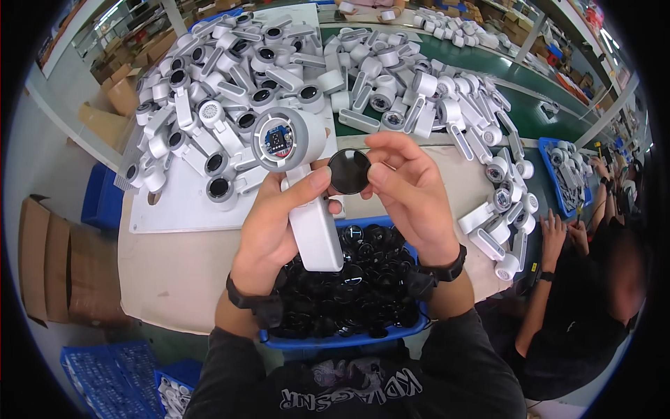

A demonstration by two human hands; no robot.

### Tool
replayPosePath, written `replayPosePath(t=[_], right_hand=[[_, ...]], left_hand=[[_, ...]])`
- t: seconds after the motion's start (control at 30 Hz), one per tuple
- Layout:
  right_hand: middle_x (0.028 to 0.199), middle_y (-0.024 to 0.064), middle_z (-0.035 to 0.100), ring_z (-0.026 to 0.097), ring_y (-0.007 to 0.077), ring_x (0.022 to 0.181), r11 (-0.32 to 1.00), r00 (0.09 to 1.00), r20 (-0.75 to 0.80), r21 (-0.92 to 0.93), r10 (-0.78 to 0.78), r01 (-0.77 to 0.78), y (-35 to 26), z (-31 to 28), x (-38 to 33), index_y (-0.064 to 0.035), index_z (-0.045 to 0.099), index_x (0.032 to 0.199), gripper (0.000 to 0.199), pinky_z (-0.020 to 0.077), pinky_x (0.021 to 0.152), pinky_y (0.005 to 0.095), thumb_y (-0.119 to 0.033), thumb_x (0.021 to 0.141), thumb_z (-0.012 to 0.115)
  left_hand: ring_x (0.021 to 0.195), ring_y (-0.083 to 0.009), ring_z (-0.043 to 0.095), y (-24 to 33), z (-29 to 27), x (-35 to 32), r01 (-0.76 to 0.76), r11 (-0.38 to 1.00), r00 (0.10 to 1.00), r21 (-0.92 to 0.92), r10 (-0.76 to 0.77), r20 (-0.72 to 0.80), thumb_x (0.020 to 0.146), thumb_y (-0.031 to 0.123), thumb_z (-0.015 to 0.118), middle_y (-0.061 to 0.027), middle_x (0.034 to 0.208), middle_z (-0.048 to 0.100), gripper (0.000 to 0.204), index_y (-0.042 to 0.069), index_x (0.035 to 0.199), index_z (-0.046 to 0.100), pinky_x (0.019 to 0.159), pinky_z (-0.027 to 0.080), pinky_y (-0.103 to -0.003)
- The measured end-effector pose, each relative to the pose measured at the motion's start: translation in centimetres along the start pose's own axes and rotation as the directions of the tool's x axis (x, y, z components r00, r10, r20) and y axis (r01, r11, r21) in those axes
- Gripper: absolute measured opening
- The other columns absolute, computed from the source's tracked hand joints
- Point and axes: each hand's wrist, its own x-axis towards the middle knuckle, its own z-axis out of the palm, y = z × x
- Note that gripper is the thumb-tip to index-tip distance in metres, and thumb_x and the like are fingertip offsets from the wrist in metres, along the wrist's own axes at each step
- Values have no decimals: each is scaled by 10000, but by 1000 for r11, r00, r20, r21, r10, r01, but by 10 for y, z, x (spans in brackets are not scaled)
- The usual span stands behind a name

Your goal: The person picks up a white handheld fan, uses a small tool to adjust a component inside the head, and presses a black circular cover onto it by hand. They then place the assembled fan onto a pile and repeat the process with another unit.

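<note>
My left hand [279, 209] is closed round the handle of a white handheld fan [317, 234]. The fan's round grey-rimmed head tilts up at the left, and its open face shows a small blue circuit board [278, 140] with wires. Beside that head, my right hand [412, 185] pinches a glossy black round cover [350, 172] between thumb and fingers. The tip of my left thumb touches the cover's left edge. The cover is apart from the fan's open face. Below my hands, a blue bin [328, 342] holds many more black round covers [356, 300].
Piled fans with black discs [223, 91] cover a white board [167, 216] ahead and left. More fans [433, 105] spread over the green conveyor and table to the right. A co-worker [572, 307] sits at right, near a blue tray [565, 181]. Cardboard boxes [63, 265] stand at left.
</note>
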Motion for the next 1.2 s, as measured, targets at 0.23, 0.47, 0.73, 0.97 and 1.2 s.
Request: replayPosePath(t=[0.23, 0.47, 0.73, 0.97, 1.2], right_hand=[[989, 82, 648, 624, 139, 837, 999, 1000, -7, 34, 5, -5, -1, 6, 1, 18, 539, 1250, 365, 495, 763, 289, -53, 910, 655], [1082, 120, 650, 603, 163, 858, 993, 1000, 0, -117, -12, 12, 3, 6, 1, 12, 502, 1280, 391, 479, 760, 305, -77, 920, 625], [951, 56, 662, 612, 112, 801, 997, 999, -46, -80, -22, 18, -2, 0, 3, 16, 606, 1191, 315, 494, 743, 255, -43, 891, 678], [986, 100, 679, 615, 156, 797, 975, 997, -25, -212, -69, 62, -8, -1, -2, 28, 615, 1134, 253, 492, 723, 306, -31, 891, 654], [983, 107, 678, 625, 162, 817, 982, 998, -33, -183, -59, 52, -6, -5, -1, 23, 607, 1104, 231, 496, 736, 314, -42, 889, 662]], left_hand=[[888, -201, 628, 2, -2, 1, 40, 999, 999, -14, -40, -25, 853, 61, 716, -106, 1080, 604, 497, -1, 1272, 457, 681, 552, -344], [899, -210, 640, -2, -4, 3, 35, 999, 995, 18, -33, -92, 824, 63, 745, -105, 1086, 600, 504, 2, 1247, 479, 686, 558, -340], [924, -224, 659, -3, -2, 2, 53, 993, 997, 104, -47, -53, 807, 39, 754, -99, 1064, 598, 473, -7, 1209, 509, 672, 563, -330], [947, -226, 661, -1, 0, 1, 17, 987, 999, 159, -9, -50, 815, 36, 746, -129, 1089, 621, 462, -30, 1206, 508, 692, 565, -327], [960, -213, 644, 1, 0, 2, -27, 988, 997, 154, 38, -66, 888, 141, 706, -170, 1146, 626, 480, -35, 1257, 454, 731, 557, -341]])
